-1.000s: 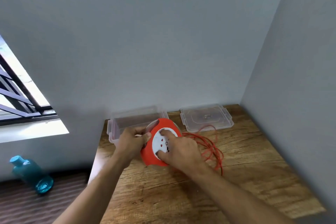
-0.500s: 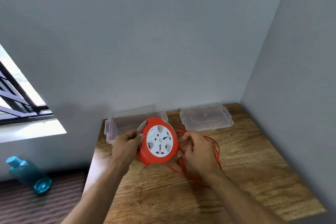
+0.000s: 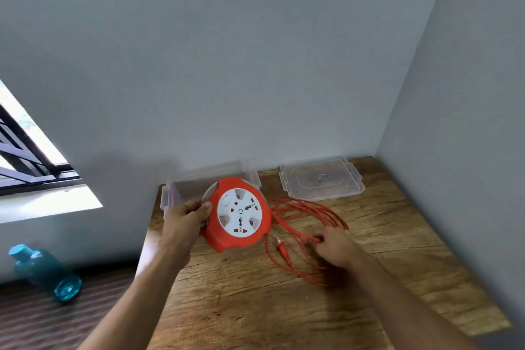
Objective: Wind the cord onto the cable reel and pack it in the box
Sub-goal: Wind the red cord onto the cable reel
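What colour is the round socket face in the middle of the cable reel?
White, with small red and grey socket marks, set in the orange-red cable reel; the head view shows it clearly.

A brown wooden table with a heavy grain [image 3: 255, 307] stood in a grey-walled corner. At its far left edge sat a clear rectangular plastic box [image 3: 181, 187], open at the top. To the right of the box, 1 clear flat plastic lid with clip tabs [image 3: 321, 180] lay against the back wall. In front of the lid, a thin red-orange cord [image 3: 306, 207] sprawled in loose loops on the wood, its plug [image 3: 281, 247] lying among them.
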`<control>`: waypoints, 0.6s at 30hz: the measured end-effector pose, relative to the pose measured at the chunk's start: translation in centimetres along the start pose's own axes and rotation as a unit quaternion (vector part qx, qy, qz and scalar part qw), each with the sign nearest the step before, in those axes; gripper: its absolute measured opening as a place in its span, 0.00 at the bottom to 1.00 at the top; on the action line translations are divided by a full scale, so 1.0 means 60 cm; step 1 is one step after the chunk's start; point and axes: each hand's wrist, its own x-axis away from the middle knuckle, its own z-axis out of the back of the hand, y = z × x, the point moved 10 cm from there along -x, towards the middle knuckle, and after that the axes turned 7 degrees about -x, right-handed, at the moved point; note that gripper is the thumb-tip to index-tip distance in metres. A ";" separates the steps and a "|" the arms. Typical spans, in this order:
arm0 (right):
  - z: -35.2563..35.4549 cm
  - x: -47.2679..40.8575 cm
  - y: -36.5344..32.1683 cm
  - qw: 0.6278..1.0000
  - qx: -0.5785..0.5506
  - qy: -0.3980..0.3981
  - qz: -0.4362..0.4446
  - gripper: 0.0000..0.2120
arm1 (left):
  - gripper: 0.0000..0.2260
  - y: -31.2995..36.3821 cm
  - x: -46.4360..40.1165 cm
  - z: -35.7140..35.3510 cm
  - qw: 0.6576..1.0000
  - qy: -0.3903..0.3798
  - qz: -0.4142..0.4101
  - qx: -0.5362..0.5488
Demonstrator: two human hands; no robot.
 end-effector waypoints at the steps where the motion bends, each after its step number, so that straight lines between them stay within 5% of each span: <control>1: 0.002 -0.002 0.008 1.000 0.024 -0.005 -0.018 0.08 | 0.11 -0.002 -0.001 0.000 1.000 0.000 0.001 0.001; 4: 0.017 -0.016 0.046 0.994 0.063 -0.004 -0.091 0.20 | 0.12 -0.006 -0.001 -0.004 1.000 -0.006 0.003 0.005; 7: 0.024 -0.029 0.039 0.995 -0.015 -0.054 -0.088 0.22 | 0.10 -0.010 0.001 -0.018 1.000 -0.018 0.003 0.000; 11: 0.040 -0.033 -0.059 0.983 -0.181 -0.032 0.019 0.35 | 0.07 -0.014 0.005 -0.037 0.999 -0.030 0.005 -0.015; 13: 0.051 -0.022 -0.115 0.982 -0.162 0.009 0.091 0.40 | 0.07 -0.017 0.005 -0.039 0.999 -0.028 0.011 -0.018; 16: 0.071 0.030 -0.218 0.957 -0.055 0.105 0.265 0.28 | 0.08 -0.025 0.009 -0.040 0.999 -0.029 0.021 -0.024; 18: 0.047 0.065 -0.281 0.932 0.044 0.079 0.350 0.22 | 0.09 -0.028 0.012 -0.042 0.999 -0.036 0.025 -0.028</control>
